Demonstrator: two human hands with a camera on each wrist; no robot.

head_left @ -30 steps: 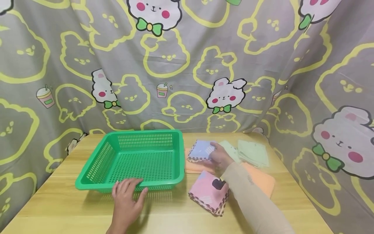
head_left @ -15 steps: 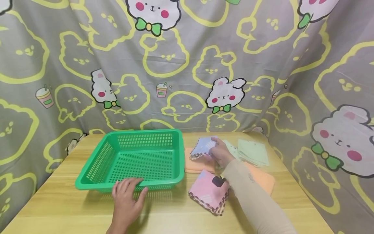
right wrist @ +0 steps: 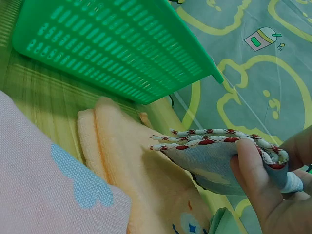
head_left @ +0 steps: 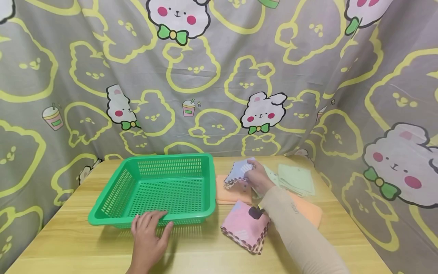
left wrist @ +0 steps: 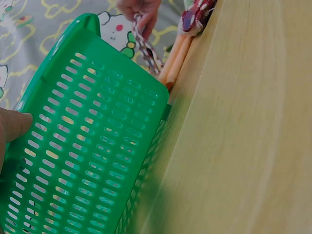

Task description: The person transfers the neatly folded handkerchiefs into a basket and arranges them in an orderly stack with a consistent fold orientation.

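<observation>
Patterned curtain [head_left: 212, 87] behind a wooden counter [head_left: 198, 253].
Near the far edge, a blue cloth [head_left: 238, 169] is pinched in the right-hand grip [head_left: 259, 178] above an orange cloth [head_left: 230, 195]; a green basket [head_left: 167, 192] is loosely touched at its near side by the left hand [head_left: 149, 236].

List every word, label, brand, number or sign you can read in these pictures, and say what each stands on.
No word, brand or number can be read with certainty.
Right sleeve: one short mark like lettering, too small and blurred to read.
Cups printed on the curtain: green patches like labels, no legible text.
Blue cloth, pink cloth: printed shapes, no legible text.
</observation>
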